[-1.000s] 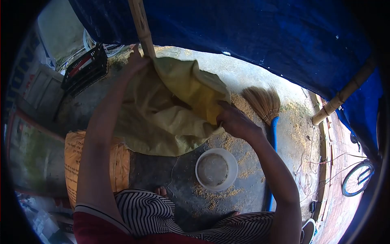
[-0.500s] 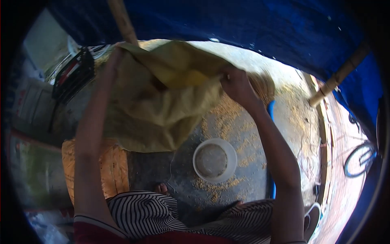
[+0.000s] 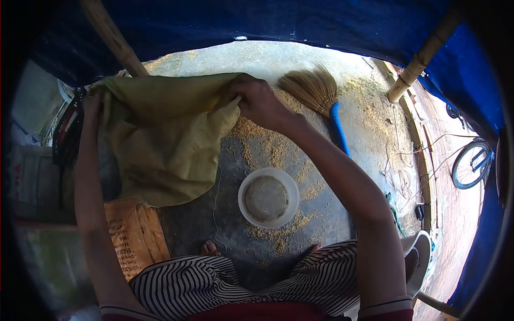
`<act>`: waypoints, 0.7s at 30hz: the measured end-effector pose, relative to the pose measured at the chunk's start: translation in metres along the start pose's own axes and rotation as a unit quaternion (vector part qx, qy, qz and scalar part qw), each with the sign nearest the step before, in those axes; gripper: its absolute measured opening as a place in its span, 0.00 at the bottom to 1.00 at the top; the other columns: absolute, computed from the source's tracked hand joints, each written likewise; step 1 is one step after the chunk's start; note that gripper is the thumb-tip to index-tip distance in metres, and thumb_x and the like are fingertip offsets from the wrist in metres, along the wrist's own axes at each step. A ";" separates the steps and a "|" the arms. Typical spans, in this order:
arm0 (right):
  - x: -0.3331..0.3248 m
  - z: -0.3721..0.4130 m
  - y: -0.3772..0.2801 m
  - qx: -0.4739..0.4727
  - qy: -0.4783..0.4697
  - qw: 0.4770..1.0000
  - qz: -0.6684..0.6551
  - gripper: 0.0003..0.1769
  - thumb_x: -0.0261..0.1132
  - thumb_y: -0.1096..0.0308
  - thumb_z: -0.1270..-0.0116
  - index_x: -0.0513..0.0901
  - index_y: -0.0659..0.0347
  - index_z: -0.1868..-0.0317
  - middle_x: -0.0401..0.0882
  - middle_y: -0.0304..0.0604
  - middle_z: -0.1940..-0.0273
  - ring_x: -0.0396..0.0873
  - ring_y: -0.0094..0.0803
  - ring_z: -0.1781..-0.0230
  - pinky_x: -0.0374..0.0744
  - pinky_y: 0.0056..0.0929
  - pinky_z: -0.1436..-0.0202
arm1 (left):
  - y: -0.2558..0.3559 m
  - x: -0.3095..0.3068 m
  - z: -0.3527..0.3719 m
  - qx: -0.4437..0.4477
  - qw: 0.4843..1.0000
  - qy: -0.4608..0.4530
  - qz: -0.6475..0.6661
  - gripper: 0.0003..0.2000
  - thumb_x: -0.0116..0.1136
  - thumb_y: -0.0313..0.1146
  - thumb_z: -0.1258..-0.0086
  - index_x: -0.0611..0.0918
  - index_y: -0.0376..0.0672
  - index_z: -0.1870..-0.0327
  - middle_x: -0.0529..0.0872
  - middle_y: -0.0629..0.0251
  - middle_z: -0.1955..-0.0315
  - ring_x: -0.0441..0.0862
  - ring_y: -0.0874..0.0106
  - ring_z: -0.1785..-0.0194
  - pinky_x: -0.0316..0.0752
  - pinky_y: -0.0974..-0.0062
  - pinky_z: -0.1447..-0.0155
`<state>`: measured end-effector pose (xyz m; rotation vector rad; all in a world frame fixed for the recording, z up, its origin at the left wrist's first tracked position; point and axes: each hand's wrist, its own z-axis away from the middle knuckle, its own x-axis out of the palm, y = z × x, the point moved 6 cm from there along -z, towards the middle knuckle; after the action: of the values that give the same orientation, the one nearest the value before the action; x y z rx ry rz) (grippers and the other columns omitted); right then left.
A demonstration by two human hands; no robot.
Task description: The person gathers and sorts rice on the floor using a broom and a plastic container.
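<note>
Husk-strewn concrete floor (image 3: 187,230) lies under a limp yellow sack (image 3: 160,139) hanging below both grips, left hand (image 3: 92,104) and right hand (image 3: 257,101) clenched on its top hem; light, floppy weave, likely best held at those corners.

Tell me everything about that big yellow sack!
The sack is dull yellow, woven plastic by its look, limp and creased. It hangs spread wide above the floor, its top edge stretched between the left hand and the right hand, which grip it. Its lower end droops toward an orange bag.
</note>
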<state>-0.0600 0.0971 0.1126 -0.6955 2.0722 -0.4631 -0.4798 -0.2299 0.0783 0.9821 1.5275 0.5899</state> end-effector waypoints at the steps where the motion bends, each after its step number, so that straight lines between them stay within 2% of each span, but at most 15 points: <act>1: 0.000 -0.001 0.001 0.013 -0.008 1.000 -0.007 0.14 0.54 0.85 0.55 0.79 0.67 0.66 0.76 0.52 0.61 0.77 0.47 0.59 0.76 0.37 0.55 | 0.007 0.005 0.016 0.000 1.000 0.000 0.000 0.28 0.60 0.47 0.43 0.74 0.36 0.47 0.79 0.57 0.53 0.75 0.65 0.50 0.70 0.68 0.47; 3: 0.007 0.001 0.007 0.017 -0.013 1.000 0.011 0.14 0.54 0.85 0.55 0.79 0.67 0.66 0.76 0.53 0.61 0.77 0.47 0.59 0.76 0.37 0.53 | 0.024 0.023 0.049 -0.079 0.993 0.001 -0.091 0.30 0.61 0.47 0.44 0.72 0.37 0.44 0.74 0.55 0.47 0.71 0.64 0.44 0.68 0.68 0.43; 4: 0.011 0.003 0.012 0.022 -0.018 0.999 0.030 0.15 0.54 0.85 0.54 0.80 0.67 0.65 0.76 0.54 0.61 0.77 0.47 0.58 0.76 0.37 0.52 | 0.065 0.024 0.051 0.224 0.949 0.056 -0.214 0.33 0.63 0.45 0.45 0.67 0.39 0.40 0.70 0.53 0.43 0.68 0.63 0.40 0.64 0.69 0.38; 6: 0.018 0.005 0.024 0.022 0.006 0.999 0.038 0.15 0.54 0.84 0.54 0.80 0.67 0.64 0.76 0.55 0.60 0.77 0.48 0.57 0.75 0.38 0.51 | 0.124 0.024 0.091 0.344 0.910 0.158 -0.166 0.32 0.64 0.43 0.44 0.68 0.40 0.40 0.72 0.53 0.45 0.68 0.61 0.40 0.62 0.69 0.36; 8: 0.020 0.003 0.031 0.026 0.023 0.998 0.045 0.15 0.54 0.84 0.53 0.80 0.67 0.63 0.75 0.56 0.59 0.76 0.49 0.57 0.75 0.38 0.50 | 0.204 0.063 0.183 0.361 0.927 -0.103 -0.016 0.31 0.64 0.41 0.43 0.67 0.41 0.40 0.73 0.53 0.46 0.69 0.61 0.41 0.63 0.69 0.37; 9: 0.019 0.000 0.030 0.030 0.029 0.998 0.037 0.16 0.54 0.83 0.53 0.79 0.67 0.62 0.75 0.57 0.58 0.76 0.49 0.56 0.75 0.38 0.49 | 0.214 0.089 0.227 0.232 0.937 -0.260 0.038 0.30 0.63 0.41 0.41 0.66 0.42 0.39 0.75 0.53 0.48 0.71 0.63 0.42 0.64 0.68 0.39; 10: 0.018 -0.002 0.028 0.034 0.036 0.998 0.029 0.16 0.54 0.83 0.52 0.79 0.66 0.62 0.75 0.57 0.57 0.76 0.50 0.55 0.75 0.39 0.48 | 0.229 0.111 0.264 0.343 0.885 -0.308 -0.066 0.27 0.62 0.38 0.41 0.69 0.42 0.41 0.67 0.57 0.40 0.68 0.63 0.39 0.64 0.69 0.37; 12: 0.020 -0.004 0.021 0.027 0.015 0.999 0.028 0.16 0.53 0.83 0.52 0.78 0.66 0.60 0.75 0.57 0.57 0.75 0.50 0.54 0.75 0.39 0.48 | 0.205 0.156 0.312 0.606 0.747 -0.206 -0.179 0.26 0.58 0.30 0.41 0.67 0.42 0.40 0.72 0.48 0.46 0.74 0.59 0.46 0.68 0.66 0.41; 13: 0.022 -0.005 0.017 0.015 -0.001 0.999 0.029 0.17 0.53 0.83 0.51 0.78 0.66 0.59 0.75 0.58 0.56 0.75 0.50 0.53 0.75 0.39 0.47 | 0.182 0.170 0.313 0.606 0.747 -0.207 -0.178 0.26 0.58 0.30 0.41 0.67 0.42 0.40 0.72 0.48 0.46 0.74 0.59 0.46 0.68 0.66 0.41; 15: 0.018 0.002 0.007 0.008 0.006 0.999 0.048 0.18 0.53 0.83 0.51 0.76 0.65 0.57 0.75 0.56 0.54 0.75 0.49 0.53 0.75 0.40 0.48 | 0.120 0.196 0.288 0.458 0.783 -0.342 -0.245 0.23 0.50 0.24 0.40 0.69 0.43 0.40 0.69 0.46 0.44 0.72 0.53 0.45 0.67 0.63 0.42; 17: 0.002 0.009 -0.001 -0.008 0.014 1.000 -0.005 0.21 0.52 0.83 0.50 0.75 0.63 0.53 0.73 0.53 0.50 0.76 0.48 0.53 0.76 0.40 0.48 | 0.082 0.190 0.248 0.392 0.812 -0.343 -0.264 0.22 0.41 0.21 0.38 0.71 0.43 0.41 0.71 0.48 0.45 0.72 0.53 0.46 0.68 0.62 0.43; 18: -0.005 0.015 0.006 0.017 -0.001 1.000 0.008 0.22 0.52 0.83 0.49 0.73 0.62 0.51 0.71 0.52 0.48 0.76 0.46 0.53 0.76 0.39 0.48 | 0.039 0.185 0.211 0.394 0.849 -0.297 -0.188 0.21 0.38 0.22 0.38 0.72 0.43 0.42 0.74 0.49 0.48 0.73 0.54 0.48 0.68 0.63 0.43; 19: -0.018 0.025 0.016 0.026 0.002 1.000 0.016 0.22 0.52 0.83 0.49 0.73 0.62 0.51 0.71 0.52 0.48 0.76 0.46 0.53 0.76 0.39 0.48 | 0.002 0.177 0.177 0.328 0.890 -0.301 -0.100 0.19 0.38 0.23 0.37 0.73 0.40 0.44 0.77 0.53 0.52 0.76 0.58 0.50 0.69 0.66 0.45; 20: -0.031 0.040 0.035 0.051 -0.029 0.996 0.064 0.19 0.53 0.82 0.48 0.74 0.61 0.53 0.71 0.52 0.48 0.74 0.46 0.51 0.74 0.39 0.46 | -0.037 0.157 0.136 0.265 0.894 -0.297 -0.206 0.18 0.39 0.27 0.34 0.73 0.38 0.44 0.77 0.55 0.49 0.74 0.62 0.46 0.67 0.68 0.43; 21: -0.050 0.059 0.059 0.079 -0.057 0.989 0.116 0.17 0.54 0.80 0.47 0.76 0.60 0.55 0.71 0.51 0.49 0.73 0.46 0.49 0.72 0.38 0.44 | -0.060 0.130 0.117 0.099 0.919 -0.379 0.052 0.18 0.39 0.30 0.33 0.72 0.37 0.44 0.75 0.53 0.46 0.71 0.61 0.42 0.65 0.67 0.40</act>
<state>-0.0057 0.1704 0.0795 -0.3743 1.9555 -0.4384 -0.3798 -0.1701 -0.0648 1.2647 0.8478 0.0841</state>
